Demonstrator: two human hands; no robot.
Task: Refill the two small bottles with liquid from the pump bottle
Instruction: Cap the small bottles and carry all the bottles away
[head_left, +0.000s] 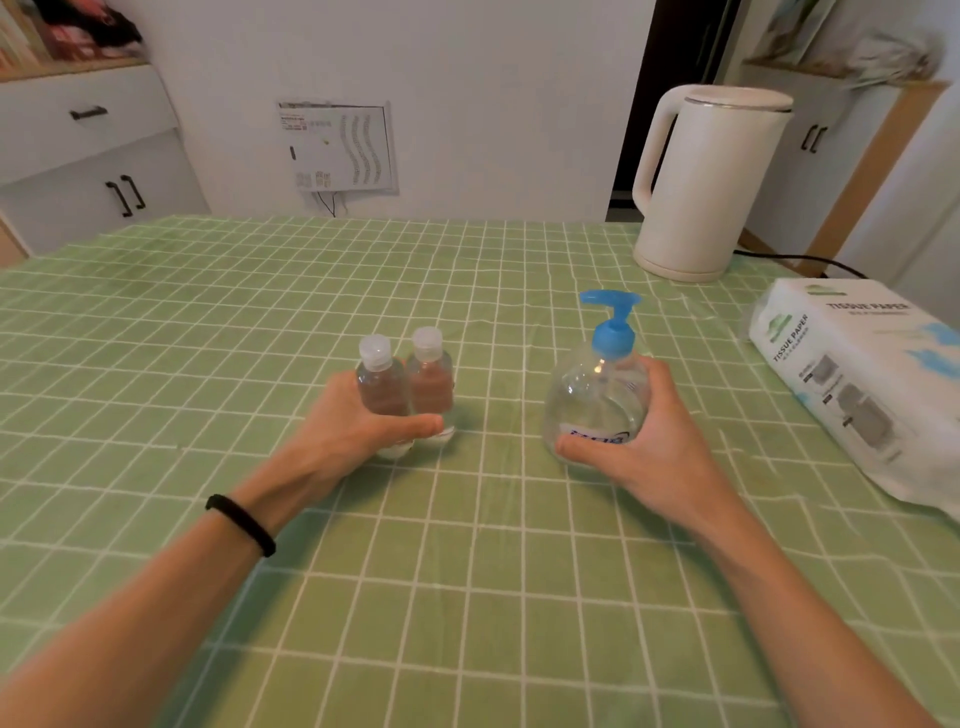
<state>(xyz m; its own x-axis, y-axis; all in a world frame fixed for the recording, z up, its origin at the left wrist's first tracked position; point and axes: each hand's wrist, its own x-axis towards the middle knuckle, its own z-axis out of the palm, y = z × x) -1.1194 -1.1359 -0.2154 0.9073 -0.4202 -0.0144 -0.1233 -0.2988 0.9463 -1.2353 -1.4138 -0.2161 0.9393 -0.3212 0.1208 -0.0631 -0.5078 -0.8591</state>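
A black wristband (241, 525) circles the left forearm, which reaches in from the near left corner over the tabletop, covered in a green cloth with a white grid (467, 597). The left hand (353, 423) grips two small clear plastic bottles with translucent flip caps near the middle of the tabletop, a little left of centre. Its thumb lies across their lower fronts and its fingers curl round behind them. The left small bottle (382, 387) and the right small bottle (431, 382) stand upright side by side, touching, both capped.

Near them, right of centre, stands the pump bottle (597, 400), a rounded clear plastic one with a blue pump head whose nozzle points left. The right hand (654, 441) holds it, thumb pressed across the low front by the label, fingers wrapped round its right side. Whether its base rests on the cloth I cannot tell.

A white electric kettle (711, 182) stands by the far right corner, handle to the left. A white pack of tissue paper (862, 384) lies along the right edge.
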